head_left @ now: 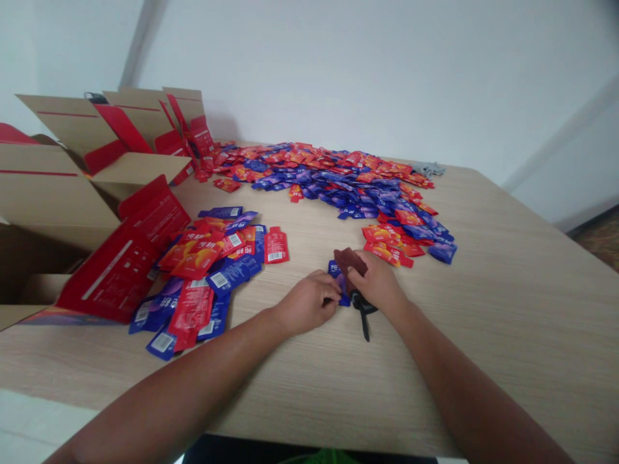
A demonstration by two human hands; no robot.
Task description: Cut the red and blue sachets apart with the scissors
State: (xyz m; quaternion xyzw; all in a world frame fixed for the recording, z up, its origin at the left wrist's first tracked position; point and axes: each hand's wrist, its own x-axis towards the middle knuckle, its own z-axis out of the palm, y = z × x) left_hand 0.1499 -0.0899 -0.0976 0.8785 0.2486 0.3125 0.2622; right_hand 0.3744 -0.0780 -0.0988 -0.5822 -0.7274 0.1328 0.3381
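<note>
A small blue packet lies flat on the table between my hands, partly covered. My left hand is closed, its curled fingertips at the packet's left edge. My right hand grips a reddish-brown cloth, which hangs over part of the packet. Below that hand a black item with a narrow strip sticks out toward me; its kind is unclear. To the left lies a loose pile of red and blue packets, with a single red packet beside it, barcode up.
A long heap of red and blue packets curves across the back of the wooden table. Several open cardboard boxes with red flaps stand at the left. A grey crumpled item lies at the far end, near the wall.
</note>
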